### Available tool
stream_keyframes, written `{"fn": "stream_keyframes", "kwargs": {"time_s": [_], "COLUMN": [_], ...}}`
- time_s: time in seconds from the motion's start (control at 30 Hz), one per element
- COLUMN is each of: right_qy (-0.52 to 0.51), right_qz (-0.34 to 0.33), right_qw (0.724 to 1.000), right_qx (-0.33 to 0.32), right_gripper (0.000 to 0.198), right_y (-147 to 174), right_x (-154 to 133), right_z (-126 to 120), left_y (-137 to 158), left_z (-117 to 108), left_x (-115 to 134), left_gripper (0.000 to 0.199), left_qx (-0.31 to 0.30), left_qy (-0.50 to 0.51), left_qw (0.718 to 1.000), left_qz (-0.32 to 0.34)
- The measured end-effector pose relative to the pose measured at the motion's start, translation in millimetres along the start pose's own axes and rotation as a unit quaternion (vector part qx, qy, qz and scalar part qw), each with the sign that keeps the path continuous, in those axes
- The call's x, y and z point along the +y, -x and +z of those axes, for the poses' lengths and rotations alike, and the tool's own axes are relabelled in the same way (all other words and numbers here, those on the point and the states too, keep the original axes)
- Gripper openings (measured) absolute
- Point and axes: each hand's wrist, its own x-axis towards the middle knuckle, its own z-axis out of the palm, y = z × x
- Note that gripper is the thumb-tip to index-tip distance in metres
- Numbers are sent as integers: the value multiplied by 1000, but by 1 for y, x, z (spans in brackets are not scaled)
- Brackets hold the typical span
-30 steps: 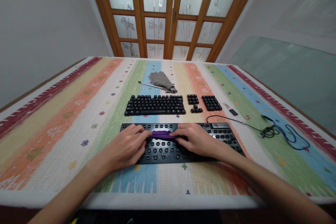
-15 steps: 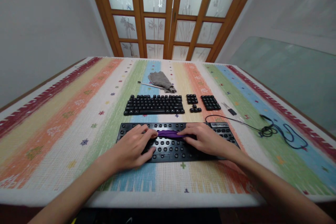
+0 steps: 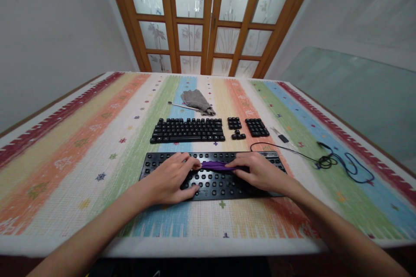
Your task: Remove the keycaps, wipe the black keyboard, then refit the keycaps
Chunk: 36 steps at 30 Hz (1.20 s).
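A black keyboard base (image 3: pixel 212 186) with its keycaps off lies in front of me, its bare switches showing in rows. Across its upper middle stretches a folded purple cloth (image 3: pixel 212 165). My left hand (image 3: pixel 173 177) has its bent fingers closed at the cloth's left end, while its thumb lies apart on the lower switches. At the other end, my right hand (image 3: pixel 258 171) is closed on the cloth, which runs under its fingers and is partly hidden there. Both hands rest low over the keyboard base and cover some switches.
Behind the base lie black keycaps (image 3: pixel 187 130) in a main block, with smaller groups and a number pad (image 3: pixel 256 127) to the right. Farther back are a grey cloth (image 3: pixel 197 100) and a thin brush (image 3: pixel 180 105). A keycap puller (image 3: pixel 282 138) and coiled cable (image 3: pixel 328 161) lie right.
Both hands have slid a little to the right over the keyboard base, with the purple cloth between them. The whole view has shifted slightly as well.
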Motion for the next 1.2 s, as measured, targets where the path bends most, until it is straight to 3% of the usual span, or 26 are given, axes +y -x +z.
{"fn": "stream_keyframes", "kwargs": {"time_s": [0.47, 1.2], "right_qy": [6, -2], "right_qz": [28, 69], "right_qw": [1000, 997], "right_qx": [10, 24], "right_gripper": [27, 25], "right_y": [17, 44], "right_x": [16, 35], "right_z": [-7, -25], "left_y": [-22, -62], "left_z": [2, 10], "left_x": [4, 14], "left_gripper": [43, 54], "left_qx": [-40, -53], "left_qy": [24, 32], "left_qw": [999, 994], "left_qz": [17, 87]}}
